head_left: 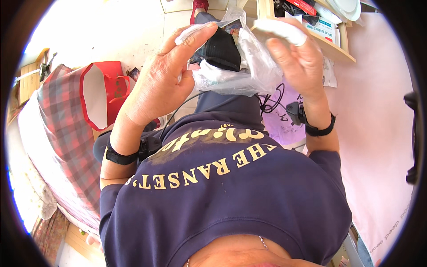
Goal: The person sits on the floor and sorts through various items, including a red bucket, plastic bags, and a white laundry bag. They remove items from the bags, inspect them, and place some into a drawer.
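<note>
My left hand (165,70) is at the rim of a clear plastic bag (227,82), fingers bent around its edge. White material (191,33) lies along its index finger. Inside the bag is a black knitted cloth item (223,50), possibly a sock, with white and patterned material around it. The bag rests above my lap. My right hand (297,63) is raised at the bag's right side, thumb apart from the fingers, slightly blurred. A white strip of material (283,30) lies across its fingers; whether it is gripped or part of the bag is unclear.
At upper right, an open wooden drawer (333,45) holds boxes and dark items. A pink-covered surface (370,110) lies to my right, a purple bag (283,128) and black cable (272,101) beside my leg. A red paper bag (115,76) stands left, by a plaid cloth (63,100).
</note>
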A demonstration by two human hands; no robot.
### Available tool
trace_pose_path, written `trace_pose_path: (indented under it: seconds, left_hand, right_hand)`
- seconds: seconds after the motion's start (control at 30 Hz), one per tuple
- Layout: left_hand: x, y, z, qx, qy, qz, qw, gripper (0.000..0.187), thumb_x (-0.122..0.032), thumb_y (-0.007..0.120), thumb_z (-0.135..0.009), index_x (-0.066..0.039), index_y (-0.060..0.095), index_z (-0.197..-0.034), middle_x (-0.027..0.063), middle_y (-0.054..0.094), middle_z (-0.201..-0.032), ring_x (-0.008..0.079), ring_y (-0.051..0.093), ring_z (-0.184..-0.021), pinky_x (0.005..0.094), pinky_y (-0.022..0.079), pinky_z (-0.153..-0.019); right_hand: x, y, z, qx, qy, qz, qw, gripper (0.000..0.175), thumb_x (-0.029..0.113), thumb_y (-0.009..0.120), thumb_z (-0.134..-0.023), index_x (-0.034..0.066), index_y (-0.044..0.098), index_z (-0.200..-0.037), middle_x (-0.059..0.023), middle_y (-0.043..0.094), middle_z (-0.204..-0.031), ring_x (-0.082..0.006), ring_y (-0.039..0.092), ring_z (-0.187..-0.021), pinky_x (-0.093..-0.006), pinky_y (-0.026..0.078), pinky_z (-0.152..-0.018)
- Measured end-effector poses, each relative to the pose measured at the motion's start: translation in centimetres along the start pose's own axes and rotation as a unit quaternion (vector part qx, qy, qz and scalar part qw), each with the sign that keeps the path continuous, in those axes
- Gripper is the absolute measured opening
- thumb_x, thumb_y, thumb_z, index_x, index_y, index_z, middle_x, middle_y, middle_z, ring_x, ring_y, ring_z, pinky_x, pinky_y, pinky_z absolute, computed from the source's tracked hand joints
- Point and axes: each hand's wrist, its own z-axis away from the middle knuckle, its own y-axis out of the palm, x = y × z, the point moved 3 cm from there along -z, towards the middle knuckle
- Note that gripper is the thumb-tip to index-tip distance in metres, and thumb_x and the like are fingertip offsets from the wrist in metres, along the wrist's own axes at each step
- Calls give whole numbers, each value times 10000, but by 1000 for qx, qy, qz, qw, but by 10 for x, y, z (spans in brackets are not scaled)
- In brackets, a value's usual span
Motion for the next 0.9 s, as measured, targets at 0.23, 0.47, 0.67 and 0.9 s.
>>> trace_pose_path:
  seconds: [0.23, 0.47, 0.67, 0.9]
  left_hand:
    - [-9, -6, 4, 6, -2, -24, 1000, 819, 171, 438, -680, -144, 423, -1436, 150, 475, -1387, 312, 522, -1209, 332, 526, -751]
    - [-8, -2, 10, 18, -23, 6, 1000, 831, 176, 426, -672, -129, 404, -1446, 147, 467, -1399, 322, 520, -1205, 322, 532, -807]
    - [-15, -2, 3, 9, 14, 12, 1000, 837, 184, 416, -671, -127, 399, -1448, 153, 456, -1402, 347, 536, -1171, 323, 537, -826]
    - [-12, -6, 6, 0, -16, -20, 1000, 822, 144, 442, -695, -145, 388, -1462, 166, 453, -1408, 316, 567, -1120, 315, 519, -741]
  right_hand:
    - [7, 54, 10, 415, 15, 153, 897, 153, 125, 638, -813, 28, 660, -929, -165, 628, -832, -343, 637, -791, -432, 523, -717]
    - [-2, 45, 34, 479, 114, 180, 852, 188, 146, 652, -803, -33, 606, -836, -167, 624, -939, -371, 623, -823, -421, 510, -711]
    - [7, 73, 6, 226, -107, 174, 952, 137, 77, 612, -788, 8, 646, -902, -93, 626, -1109, -280, 577, -1050, -410, 453, -887]
    - [-13, 77, 21, 323, -94, 303, 892, 145, 73, 595, -774, 59, 673, -896, -53, 627, -1081, -220, 547, -1057, -399, 382, -936]
